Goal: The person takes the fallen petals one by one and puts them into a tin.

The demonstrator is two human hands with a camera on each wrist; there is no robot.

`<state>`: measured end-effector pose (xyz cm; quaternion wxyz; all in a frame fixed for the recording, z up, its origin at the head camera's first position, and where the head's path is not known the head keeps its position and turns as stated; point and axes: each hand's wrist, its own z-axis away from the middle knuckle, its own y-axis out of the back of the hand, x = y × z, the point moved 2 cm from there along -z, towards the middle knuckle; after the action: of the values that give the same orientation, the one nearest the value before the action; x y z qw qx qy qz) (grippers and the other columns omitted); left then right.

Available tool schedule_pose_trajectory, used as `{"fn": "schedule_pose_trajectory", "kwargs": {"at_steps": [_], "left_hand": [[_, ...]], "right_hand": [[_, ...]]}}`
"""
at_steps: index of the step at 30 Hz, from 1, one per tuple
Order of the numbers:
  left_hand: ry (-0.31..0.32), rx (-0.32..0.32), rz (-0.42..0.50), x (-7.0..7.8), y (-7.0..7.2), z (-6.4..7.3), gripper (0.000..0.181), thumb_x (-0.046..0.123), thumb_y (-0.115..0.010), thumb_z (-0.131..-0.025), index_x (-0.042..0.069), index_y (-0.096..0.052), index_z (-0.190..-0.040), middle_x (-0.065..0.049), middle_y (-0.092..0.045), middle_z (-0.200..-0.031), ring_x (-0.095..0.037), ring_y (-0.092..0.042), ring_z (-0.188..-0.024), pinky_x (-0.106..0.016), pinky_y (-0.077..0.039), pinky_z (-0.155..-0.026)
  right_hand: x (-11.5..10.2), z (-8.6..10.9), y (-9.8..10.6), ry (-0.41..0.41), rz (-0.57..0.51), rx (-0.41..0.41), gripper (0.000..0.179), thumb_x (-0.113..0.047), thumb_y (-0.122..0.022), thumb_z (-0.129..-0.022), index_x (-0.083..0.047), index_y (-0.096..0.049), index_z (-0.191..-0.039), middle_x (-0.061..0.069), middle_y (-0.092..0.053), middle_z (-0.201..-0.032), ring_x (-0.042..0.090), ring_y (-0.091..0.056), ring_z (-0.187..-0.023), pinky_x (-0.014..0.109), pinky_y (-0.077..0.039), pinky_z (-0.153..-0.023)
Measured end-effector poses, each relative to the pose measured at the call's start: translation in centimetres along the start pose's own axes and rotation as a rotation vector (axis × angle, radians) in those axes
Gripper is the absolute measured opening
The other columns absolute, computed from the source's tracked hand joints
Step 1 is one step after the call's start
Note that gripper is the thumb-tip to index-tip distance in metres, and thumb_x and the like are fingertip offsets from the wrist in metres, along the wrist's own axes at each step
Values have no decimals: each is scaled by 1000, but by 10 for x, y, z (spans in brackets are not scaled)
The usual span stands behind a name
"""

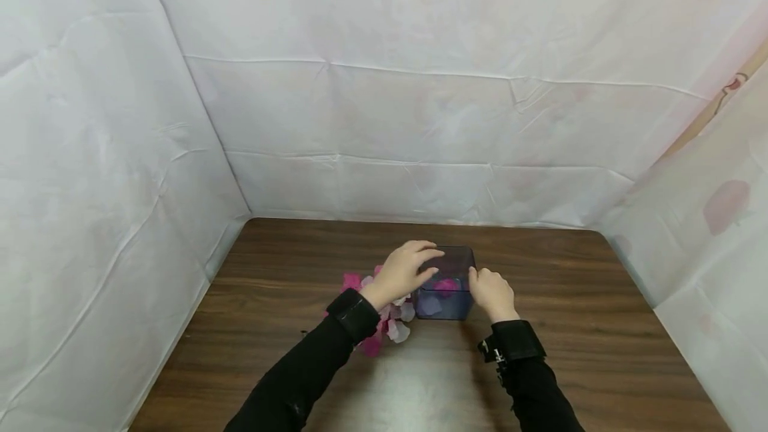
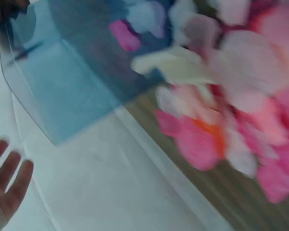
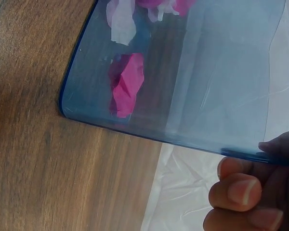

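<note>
A see-through blue plastic box (image 1: 444, 304) stands on the table with a few pink and pale petals (image 3: 127, 85) inside. My right hand (image 1: 493, 293) grips the box's right side, thumb on one face of the wall and curled fingers on the other in the right wrist view. Over the box's left rim hovers my left hand (image 1: 403, 273), fingers spread and holding nothing. In the left wrist view its fingers (image 2: 12, 175) are apart from the box wall. Beside the box, partly under my left wrist, lies a loose pile of pink and white cloth-like petals (image 2: 250, 72).
The brown wood-grain table (image 1: 600, 325) reaches back to a white sheet (image 1: 420, 112) hung behind it. More white sheeting (image 1: 90, 205) hangs along the left and right sides. A small dark object (image 1: 304, 333) lies close to my left forearm.
</note>
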<state>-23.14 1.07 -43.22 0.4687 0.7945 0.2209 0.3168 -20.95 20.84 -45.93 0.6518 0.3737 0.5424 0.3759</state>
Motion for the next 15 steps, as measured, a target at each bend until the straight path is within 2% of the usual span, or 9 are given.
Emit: {"fn": "schedule_pose_trajectory", "kwargs": {"at_steps": [3, 5, 7, 11, 13, 15], "left_hand": [[81, 71, 24, -20, 1, 19, 37, 22, -65, -89, 16, -60, -125, -10, -49, -138, -29, -48, -125, -42, -44, -100], [155, 68, 35, -38, -4, 35, 41, 21, -66, -87, 16, -58, -127, -14, -44, -141, -34, -45, -127, -49, -43, -98], [238, 23, 51, -56, -11, 55, 46, 22, -67, -87, 15, -54, -131, -18, -40, -144, -40, -41, -130, -58, -41, -97], [414, -121, 74, -89, -25, 98, 51, 23, -64, -88, 13, -50, -136, -26, -33, -147, -53, -32, -131, -69, -35, -94], [474, -182, 70, -101, -30, 117, 48, 22, -61, -91, 12, -50, -136, -29, -32, -146, -55, -30, -131, -68, -35, -94], [498, -222, 61, -109, -34, 132, 45, 22, -58, -93, 12, -51, -136, -31, -33, -145, -56, -31, -130, -67, -36, -95]], "right_hand": [[0, 0, 1, -4, -2, 10, 46, -28, -29, -101, -9, -45, -63, 14, -55, -68, 27, -55, -63, 36, -37, -56], [1, -1, 2, -8, -3, 15, 46, -29, -28, -101, -9, -44, -62, 14, -55, -68, 27, -54, -63, 36, -36, -57], [2, -2, 2, -7, 5, 28, 46, -29, -29, -101, -9, -44, -62, 16, -58, -72, 29, -57, -66, 37, -38, -57], [2, -2, 0, -7, 8, 22, 46, -29, -29, -100, -9, -44, -63, 18, -60, -78, 31, -59, -70, 38, -39, -59], [1, -1, -1, -5, 7, 20, 45, -29, -29, -100, -8, -45, -63, 19, -61, -80, 32, -60, -72, 40, -40, -60], [1, -2, -2, -6, 11, 17, 46, -29, -29, -100, -8, -46, -64, 20, -62, -82, 33, -60, -73, 40, -41, -60]]}}
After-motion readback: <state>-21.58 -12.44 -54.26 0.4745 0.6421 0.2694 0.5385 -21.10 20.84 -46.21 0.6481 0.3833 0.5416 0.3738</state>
